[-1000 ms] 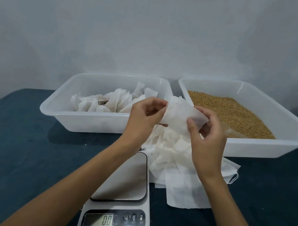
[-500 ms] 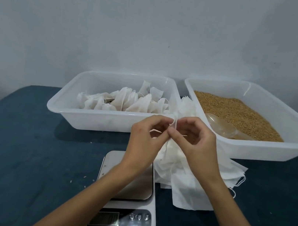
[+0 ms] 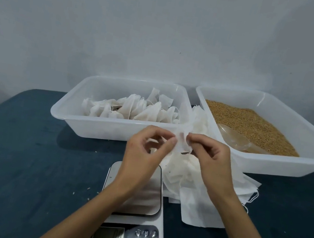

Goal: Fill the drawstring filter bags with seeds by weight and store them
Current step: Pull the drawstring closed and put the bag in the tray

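Bag (image 3: 183,146), empty, pinched at its mouth between our left hand (image 3: 146,154) and right hand (image 3: 210,161) fingertips, above the scale (image 3: 130,206), apparently for opening before filling.

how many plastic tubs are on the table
2. The translucent white plastic tub on the left holds filter bags; the translucent white plastic tub on the right holds brown seeds and a clear scoop. None seems hidden.
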